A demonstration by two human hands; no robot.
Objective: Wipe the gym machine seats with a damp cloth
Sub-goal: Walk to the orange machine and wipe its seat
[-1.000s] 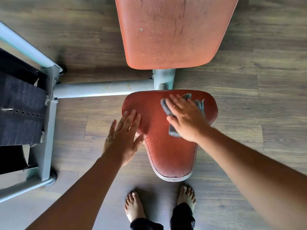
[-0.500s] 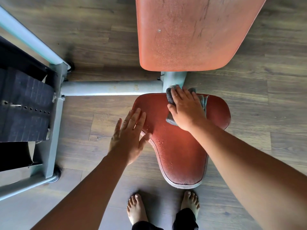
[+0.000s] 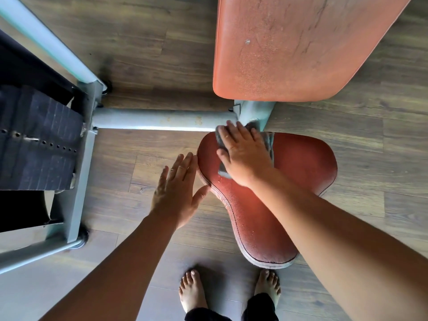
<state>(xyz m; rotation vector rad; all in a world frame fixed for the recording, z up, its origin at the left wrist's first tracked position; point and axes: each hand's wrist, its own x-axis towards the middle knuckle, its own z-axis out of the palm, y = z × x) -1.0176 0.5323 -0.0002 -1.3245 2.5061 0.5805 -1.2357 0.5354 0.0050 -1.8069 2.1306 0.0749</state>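
Observation:
A red padded seat point(image 3: 301, 165) of the gym machine lies below me, wide at the far end and narrow toward my feet. Water drops speck its near part. My right hand point(image 3: 245, 154) lies flat on a grey cloth point(image 3: 222, 169) and presses it onto the seat's far left corner, fingers straight. The cloth shows at both sides of the hand. My left hand point(image 3: 176, 193) hovers flat with spread fingers just left of the seat, its thumb at the seat's edge. The orange backrest pad point(image 3: 301, 47) rises beyond the seat.
A grey steel tube point(image 3: 157, 121) runs left from the seat post to the machine frame point(image 3: 85, 158). A black weight stack point(image 3: 39, 144) sits at the left. My bare feet point(image 3: 192, 290) stand on the wooden floor point(image 3: 370, 140) just before the seat's tip.
My right hand has slid the cloth from the seat's middle up to its far left corner. The left hand stayed beside the seat. The view shifted, so the seat appears further right.

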